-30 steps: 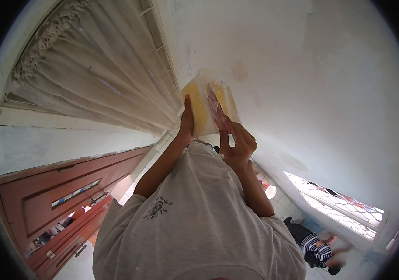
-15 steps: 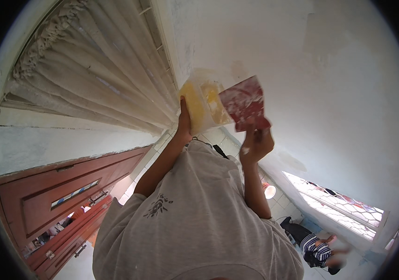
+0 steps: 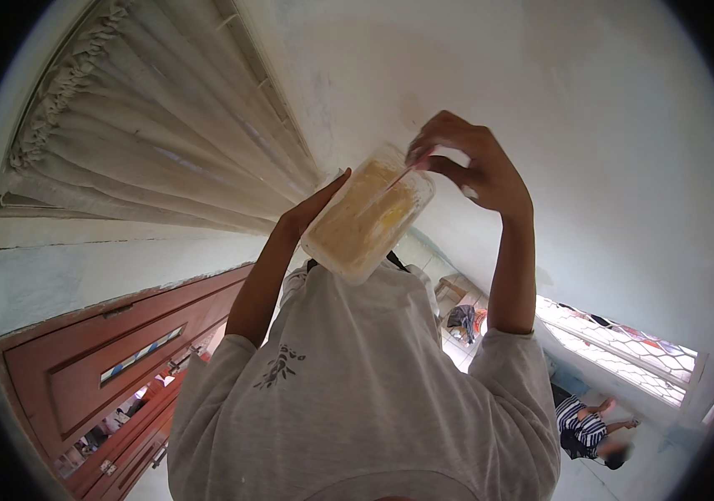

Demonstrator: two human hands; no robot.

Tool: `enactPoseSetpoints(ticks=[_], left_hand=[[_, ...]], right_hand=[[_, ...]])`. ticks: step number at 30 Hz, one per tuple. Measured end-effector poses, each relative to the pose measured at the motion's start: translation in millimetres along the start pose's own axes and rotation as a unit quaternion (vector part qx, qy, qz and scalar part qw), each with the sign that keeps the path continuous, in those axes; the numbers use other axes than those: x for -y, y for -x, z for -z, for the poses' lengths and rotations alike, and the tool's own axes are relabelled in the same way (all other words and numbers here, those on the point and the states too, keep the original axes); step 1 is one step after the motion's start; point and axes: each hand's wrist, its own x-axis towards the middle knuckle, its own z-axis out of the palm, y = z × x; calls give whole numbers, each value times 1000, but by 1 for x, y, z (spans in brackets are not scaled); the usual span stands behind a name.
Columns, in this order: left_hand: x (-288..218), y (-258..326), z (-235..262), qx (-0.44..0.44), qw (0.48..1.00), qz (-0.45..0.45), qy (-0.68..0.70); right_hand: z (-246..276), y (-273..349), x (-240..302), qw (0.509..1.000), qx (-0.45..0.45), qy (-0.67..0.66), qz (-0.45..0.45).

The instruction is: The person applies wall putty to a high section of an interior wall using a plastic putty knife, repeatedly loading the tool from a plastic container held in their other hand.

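a pale wall (image 3: 590,150) spans the far right, close beyond the right hand (image 3: 467,159), and may limit its swing. the grey shirt (image 3: 365,376) fills the near middle. a gathered curtain (image 3: 165,150) hangs far left, a reddish door (image 3: 98,359) nearer left; a window grille (image 3: 624,351) and a person in a striped top (image 3: 580,422) are near right, well apart from the hands. in the middle, a translucent tub (image 3: 353,269) is held up, tilted, its opening toward the wearer, probably so the inside can be seen. the left hand (image 3: 319,200) clasps its left side, likely to steady it. the right hand, above the far right rim, pinches a thin reddish scraper (image 3: 408,172), edge-on and slanting into the opening; i cannot tell whether it touches the pale smears (image 3: 353,221).
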Motion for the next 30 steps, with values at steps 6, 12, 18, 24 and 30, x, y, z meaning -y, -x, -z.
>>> enactPoseSetpoints(ticks=[6,12,18,24,30], left_hand=[[-1,-24,7,31,997,22,-73],[-14,-10,-30,-4,974,-29,-225],[-29,5,-36,-11,972,24,-234],[-15,-16,-13,-27,983,22,-183],[-10,-24,-8,-60,986,20,-155]], right_hand=[[-21,-7,-25,999,34,30,-9],[-28,0,-42,1000,-19,-5,-10],[-27,3,-53,981,-66,-173,-50],[-27,4,-77,942,-105,-318,-19],[-39,6,-89,875,-276,-398,-9]])
